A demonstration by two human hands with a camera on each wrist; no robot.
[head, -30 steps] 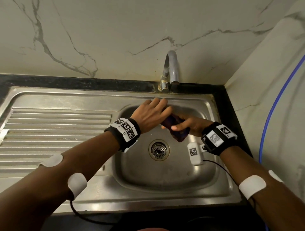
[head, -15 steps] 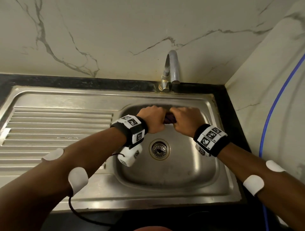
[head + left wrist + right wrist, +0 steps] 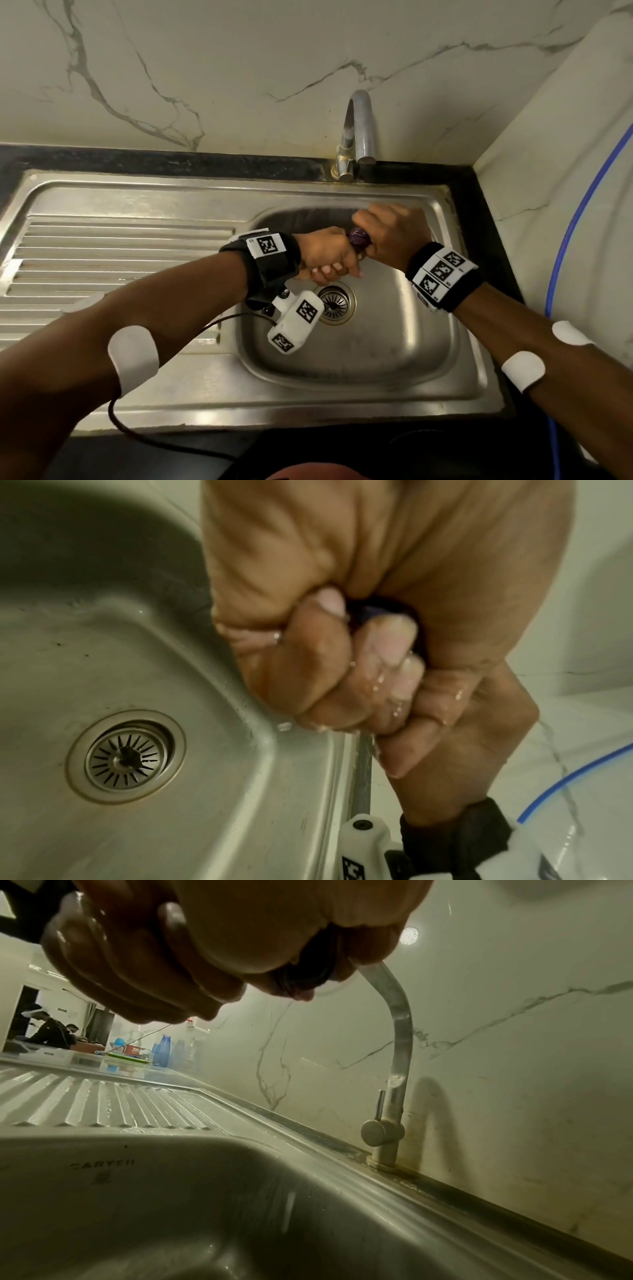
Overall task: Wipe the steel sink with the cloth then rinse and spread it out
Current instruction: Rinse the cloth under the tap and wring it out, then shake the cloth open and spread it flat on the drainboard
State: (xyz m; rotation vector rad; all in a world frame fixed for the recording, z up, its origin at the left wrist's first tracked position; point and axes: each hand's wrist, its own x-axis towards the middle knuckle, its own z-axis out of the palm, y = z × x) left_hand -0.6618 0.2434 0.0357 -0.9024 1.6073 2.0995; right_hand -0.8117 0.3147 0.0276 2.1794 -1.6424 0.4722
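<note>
A dark purple cloth [image 3: 359,238] is bunched into a tight roll between my two fists, above the basin of the steel sink [image 3: 394,346]. My left hand [image 3: 327,257] grips its left end with the palm turned up. My right hand [image 3: 390,236] grips the right end, knuckles up. Only a small part of the cloth shows between the fists. In the left wrist view a sliver of the cloth [image 3: 373,612] peeks out among wet fingers [image 3: 387,642]. In the right wrist view the twisted cloth [image 3: 308,969] sticks out of my fist, and water runs down into the basin.
The curved steel tap [image 3: 358,130] stands behind the basin, its lever [image 3: 380,1104] upright. The drain [image 3: 334,303] lies below my hands. A ribbed draining board [image 3: 113,260] lies to the left. A blue hose [image 3: 582,222] runs down the right wall. Bottles [image 3: 164,1050] stand far along the counter.
My hands went from loosely handling the cloth to fists clenched on it. The left forearm has rolled palm-up and the right fist has turned the other way, twisting the cloth.
</note>
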